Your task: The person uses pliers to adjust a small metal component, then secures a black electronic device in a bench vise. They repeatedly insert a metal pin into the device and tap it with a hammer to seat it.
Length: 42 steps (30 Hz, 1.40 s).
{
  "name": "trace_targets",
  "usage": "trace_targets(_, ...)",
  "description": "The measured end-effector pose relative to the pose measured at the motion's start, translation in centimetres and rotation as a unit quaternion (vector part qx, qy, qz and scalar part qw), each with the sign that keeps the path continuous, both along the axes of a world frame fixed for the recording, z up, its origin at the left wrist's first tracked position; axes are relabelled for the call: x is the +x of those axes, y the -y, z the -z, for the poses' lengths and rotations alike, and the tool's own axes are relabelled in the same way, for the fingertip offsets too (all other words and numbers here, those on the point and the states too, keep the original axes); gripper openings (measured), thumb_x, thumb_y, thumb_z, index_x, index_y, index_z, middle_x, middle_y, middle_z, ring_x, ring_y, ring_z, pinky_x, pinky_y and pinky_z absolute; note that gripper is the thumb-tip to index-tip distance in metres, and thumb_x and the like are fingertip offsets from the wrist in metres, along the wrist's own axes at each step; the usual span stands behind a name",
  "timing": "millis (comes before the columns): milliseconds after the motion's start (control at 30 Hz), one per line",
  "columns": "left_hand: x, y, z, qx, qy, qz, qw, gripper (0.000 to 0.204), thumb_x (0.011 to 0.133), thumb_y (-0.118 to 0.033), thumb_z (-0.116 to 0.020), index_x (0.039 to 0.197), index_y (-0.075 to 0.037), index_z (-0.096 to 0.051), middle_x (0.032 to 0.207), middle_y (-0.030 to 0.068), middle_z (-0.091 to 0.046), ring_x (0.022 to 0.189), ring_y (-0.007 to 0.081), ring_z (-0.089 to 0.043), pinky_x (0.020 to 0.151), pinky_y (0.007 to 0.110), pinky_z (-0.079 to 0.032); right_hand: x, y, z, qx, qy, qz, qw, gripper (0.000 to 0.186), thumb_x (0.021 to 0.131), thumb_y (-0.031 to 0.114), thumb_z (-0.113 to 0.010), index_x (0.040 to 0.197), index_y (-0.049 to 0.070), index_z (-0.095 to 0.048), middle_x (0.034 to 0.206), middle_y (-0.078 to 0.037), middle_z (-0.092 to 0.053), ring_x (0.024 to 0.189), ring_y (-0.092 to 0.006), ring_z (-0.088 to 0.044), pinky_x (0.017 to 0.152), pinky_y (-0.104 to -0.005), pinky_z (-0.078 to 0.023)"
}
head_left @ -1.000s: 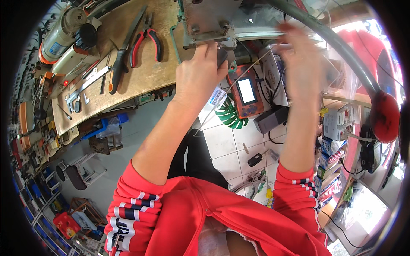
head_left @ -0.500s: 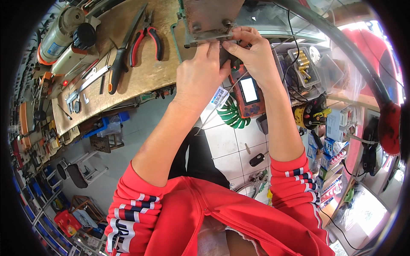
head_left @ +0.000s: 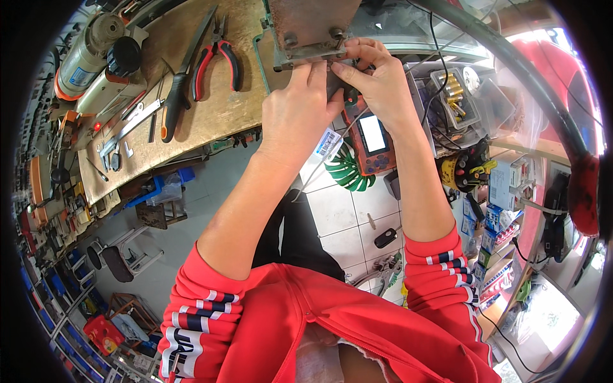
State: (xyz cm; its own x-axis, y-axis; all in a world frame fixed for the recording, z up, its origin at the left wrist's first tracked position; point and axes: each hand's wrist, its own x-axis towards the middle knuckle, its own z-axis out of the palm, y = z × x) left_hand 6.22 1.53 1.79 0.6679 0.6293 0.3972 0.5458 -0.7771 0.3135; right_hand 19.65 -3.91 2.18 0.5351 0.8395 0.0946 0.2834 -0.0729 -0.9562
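A metal plate fixture [head_left: 313, 22] with bolts along its lower edge stands at the top middle. My left hand [head_left: 295, 115] is closed at its underside, fingertips hidden beneath the lip and thumb bent inward by a dark part. What it grips cannot be made out. Close beside it, my right hand [head_left: 377, 76] is closed, thumb and bent forefinger at the fixture's right corner, next to a small bolt [head_left: 336, 34]. Anything between those fingertips is too small to tell. Below the hands is an orange device with a lit screen [head_left: 371, 135].
The wooden bench [head_left: 223, 118] at left holds red-handled pliers [head_left: 217, 60], a file with an orange-black handle [head_left: 175, 105] and a caliper [head_left: 131, 124]. A tray of brass cylinders [head_left: 454, 96] lies right. A grey arm [head_left: 517, 70] with a red end crosses the upper right.
Both hands stay at the fixture's lower edge, nearly still. The view has shifted very slightly; nothing was visibly taken or let go.
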Motion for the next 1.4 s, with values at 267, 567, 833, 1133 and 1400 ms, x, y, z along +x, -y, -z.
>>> trace_targets(267,0.0,0.0,-0.1,-0.011,0.001,-0.003,1.0,0.046,0.072,-0.027,-0.071,0.112,-0.006,-0.06,0.1,0.007,-0.061,0.073,0.028,-0.065,0.059,0.036,-0.054,-0.2,-0.1,-0.4,-0.033,0.035,0.001,0.999,0.028,0.076,0.012,-0.073,0.097,-0.004,-0.064,0.11,-0.001,-0.053,0.07,-0.0052,-0.049,0.042,-0.018,-0.042)
trace_targets(567,0.0,0.0,-0.1,-0.005,0.0,0.0,1.0,0.045,0.073,-0.028,-0.07,0.111,-0.006,-0.06,0.102,0.0068,-0.061,0.07,0.0283,-0.065,0.058,0.035,-0.054,0.1,0.8,-0.5,-0.012,0.001,-0.028,1.0,0.028,0.077,0.009,-0.071,0.102,-0.003,-0.065,0.118,-0.002,-0.053,0.067,-0.005,-0.051,0.051,-0.0189,-0.045)
trace_targets(833,0.0,0.0,-0.1,0.002,0.001,0.001,1.0,0.046,0.073,-0.028,-0.07,0.112,-0.006,-0.06,0.104,0.0074,-0.061,0.073,0.0281,-0.065,0.058,0.035,-0.054,-0.3,0.5,-0.2,0.008,-0.011,-0.006,1.0,0.021,0.073,0.01,-0.071,0.093,0.002,-0.07,0.11,-0.006,-0.058,0.095,-0.0162,-0.054,0.08,-0.0275,-0.042)
trace_targets(1133,0.1,0.1,-0.1,-0.001,0.003,-0.004,1.0,0.046,0.072,-0.026,-0.071,0.112,-0.006,-0.06,0.102,0.0067,-0.061,0.072,0.0276,-0.065,0.058,0.035,-0.054,-0.5,0.5,-0.5,-0.003,-0.03,-0.001,1.0,0.021,0.074,0.01,-0.07,0.093,0.0,-0.07,0.111,-0.006,-0.057,0.092,-0.0155,-0.054,0.078,-0.0269,-0.043)
trace_targets(1400,0.1,0.0,0.0,0.003,0.004,-0.005,1.0,0.046,0.071,-0.026,-0.071,0.111,-0.006,-0.06,0.1,0.006,-0.062,0.072,0.0274,-0.065,0.058,0.035,-0.054,-1.0,0.2,-0.3,0.001,-0.022,0.027,0.999,0.019,0.074,0.009,-0.07,0.09,0.0,-0.07,0.107,-0.005,-0.058,0.09,-0.0156,-0.054,0.08,-0.0277,-0.043)
